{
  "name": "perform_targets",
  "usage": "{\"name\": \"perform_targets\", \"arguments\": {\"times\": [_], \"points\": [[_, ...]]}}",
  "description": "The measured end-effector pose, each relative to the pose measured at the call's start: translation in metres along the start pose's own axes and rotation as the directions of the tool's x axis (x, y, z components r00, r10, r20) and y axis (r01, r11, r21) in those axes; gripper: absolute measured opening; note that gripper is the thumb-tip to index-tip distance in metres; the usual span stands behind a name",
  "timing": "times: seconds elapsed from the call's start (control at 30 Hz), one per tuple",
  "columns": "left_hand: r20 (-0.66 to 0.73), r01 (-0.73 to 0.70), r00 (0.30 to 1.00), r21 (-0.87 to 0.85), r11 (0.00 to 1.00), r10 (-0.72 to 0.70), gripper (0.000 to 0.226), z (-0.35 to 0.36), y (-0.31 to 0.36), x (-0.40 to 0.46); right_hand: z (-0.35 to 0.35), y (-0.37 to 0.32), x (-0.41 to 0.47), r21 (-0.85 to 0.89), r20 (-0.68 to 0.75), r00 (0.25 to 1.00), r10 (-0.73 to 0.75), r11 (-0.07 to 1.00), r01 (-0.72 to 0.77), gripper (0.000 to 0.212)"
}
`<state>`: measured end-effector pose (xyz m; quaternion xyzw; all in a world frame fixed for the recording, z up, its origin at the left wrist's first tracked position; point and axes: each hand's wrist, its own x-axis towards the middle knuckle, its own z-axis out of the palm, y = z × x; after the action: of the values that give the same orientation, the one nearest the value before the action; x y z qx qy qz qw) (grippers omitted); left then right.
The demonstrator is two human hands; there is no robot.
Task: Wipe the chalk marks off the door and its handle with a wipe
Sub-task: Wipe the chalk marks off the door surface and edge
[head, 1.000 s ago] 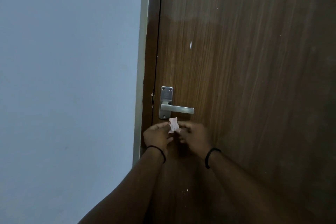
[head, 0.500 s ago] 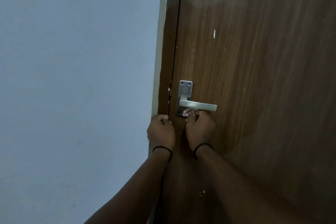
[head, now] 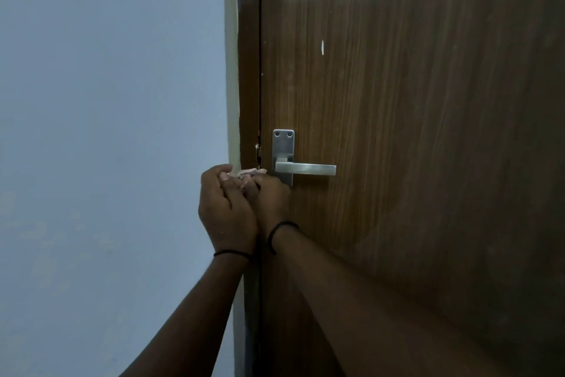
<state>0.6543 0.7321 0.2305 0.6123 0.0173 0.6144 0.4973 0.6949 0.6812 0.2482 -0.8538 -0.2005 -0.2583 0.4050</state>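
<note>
— Where's the wipe (head: pixel 248 173)?
— Bunched up between both hands, just left of the handle (head: pixel 305 169).
— Fingers?
— Left hand (head: pixel 227 208) and right hand (head: pixel 270 200) both curled round it, pressed together, near the door (head: pixel 412 132) edge.

Hands come together at the door's edge

The right hand (head: pixel 270 199) leaves the underside of the handle (head: pixel 305 169) and shifts left, now pressed against the left hand (head: pixel 224 208). The wipe (head: pixel 248 172), earlier pinched under the lever by the right hand alone, now peeks out between both hands' curled fingers, beside the handle plate.
</note>
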Motion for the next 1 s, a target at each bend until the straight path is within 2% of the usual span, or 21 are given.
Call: {"name": "perform_targets", "arguments": {"times": [0.07, 0.13, 0.2, 0.27, 0.33, 0.37, 0.4, 0.43, 0.5, 0.57, 0.63, 0.67, 0.77, 0.87, 0.93, 1.0], "points": [[-0.038, 0.019, 0.999, -0.014, 1.000, -0.019, 0.036, -0.006, 0.004, 0.007, -0.008, 0.001, -0.009, 0.038, -0.081, 0.995, -0.051, 0.998, 0.054, 0.026], [-0.052, 0.052, 0.997, -0.027, 0.998, -0.053, 0.034, -0.007, 0.009, 0.009, -0.021, 0.006, -0.018, -0.063, -0.145, 0.977, -0.158, 0.987, 0.150, 0.019], [-0.028, 0.084, 0.996, -0.023, 0.996, -0.085, 0.030, -0.004, 0.013, 0.007, -0.038, 0.012, -0.019, -0.135, -0.216, 0.949, -0.231, 0.969, 0.206, 0.009], [0.030, 0.124, 0.992, -0.003, 0.992, -0.124, 0.022, 0.002, 0.014, 0.003, -0.058, 0.013, -0.013, -0.117, -0.252, 0.938, -0.239, 0.969, 0.216, 0.002], [0.089, 0.172, 0.981, 0.018, 0.985, -0.173, 0.020, 0.009, 0.013, 0.000, -0.075, 0.009, -0.003, -0.105, -0.271, 0.922, -0.278, 0.960, 0.259, 0.012], [0.108, 0.181, 0.977, 0.021, 0.983, -0.182, 0.021, 0.012, 0.012, -0.001, -0.082, 0.006, 0.003, -0.163, -0.262, 0.894, -0.364, 0.930, 0.330, 0.018], [0.123, 0.176, 0.976, 0.023, 0.984, -0.178, 0.021, 0.014, 0.011, -0.003, -0.087, 0.003, 0.011, -0.257, -0.215, 0.862, -0.460, 0.878, 0.404, 0.020], [0.133, 0.163, 0.977, 0.025, 0.986, -0.165, 0.022, 0.017, 0.009, -0.003, -0.091, 0.000, 0.021, -0.358, -0.108, 0.850, -0.516, 0.817, 0.451, 0.020], [0.141, 0.140, 0.980, 0.029, 0.990, -0.143, 0.023, 0.019, 0.005, -0.005, -0.093, -0.006, 0.038, -0.529, 0.164, 0.886, -0.433, 0.720, 0.450, 0.023], [0.138, 0.133, 0.981, 0.026, 0.991, -0.135, 0.023, 0.021, -0.003, -0.005, -0.088, -0.012, 0.053, -0.587, 0.357, 0.890, -0.283, 0.674, 0.449, 0.028], [0.139, 0.130, 0.981, 0.031, 0.991, -0.133, 0.023, 0.024, -0.010, -0.003, -0.089, -0.022, 0.064, -0.599, 0.448, 0.858, -0.251, 0.628, 0.497, 0.028], [0.143, 0.128, 0.981, 0.037, 0.991, -0.132, 0.023, 0.025, -0.011, -0.002, -0.093, -0.029, 0.067, -0.606, 0.437, 0.857, -0.274, 0.614, 0.506, 0.026], [0.153, 0.109, 0.982, 0.038, 0.993, -0.114, 0.022, 0.030, -0.009, 0.001, -0.110, -0.033, 0.080, -0.557, 0.248, 0.903, -0.350, 0.712, 0.428, 0.024], [0.144, 0.138, 0.980, 0.020, 0.990, -0.140, 0.021, 0.035, -0.001, 0.005, -0.117, -0.018, 0.077, -0.435, 0.031, 0.954, -0.298, 0.856, 0.281, 0.023], [0.145, 0.175, 0.974, 0.012, 0.984, -0.175, 0.021, 0.036, 0.004, 0.005, -0.122, -0.007, 0.074, -0.376, 0.016, 0.973, -0.230, 0.900, 0.218, 0.019], [0.163, 0.208, 0.964, 0.017, 0.978, -0.208, 0.021, 0.035, 0.009, 0.004, -0.135, -0.003, 0.076, -0.272, 0.087, 0.994, -0.068, 0.958, 0.090, 0.014]]}}
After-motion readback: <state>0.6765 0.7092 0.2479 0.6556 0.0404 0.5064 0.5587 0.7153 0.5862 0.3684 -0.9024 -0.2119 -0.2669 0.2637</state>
